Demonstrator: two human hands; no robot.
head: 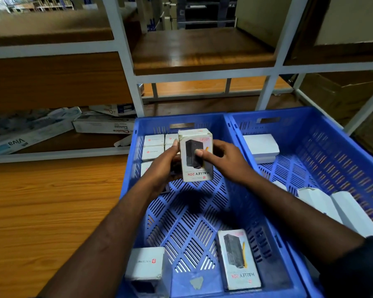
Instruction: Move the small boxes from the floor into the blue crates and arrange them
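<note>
Both hands hold one white power-bank box above the left blue crate. My left hand grips its left edge and my right hand grips its right side, thumb across the front. Several white boxes are packed in a block in the crate's far left corner. Two more boxes lie near its front: one face-up and one on its side. The right blue crate holds a white box at the back and several upright ones at the right.
A white metal shelving rack with wooden boards stands just behind the crates. Long cartons lie on its lowest shelf at the left. Wooden flooring spreads to the left of the crates.
</note>
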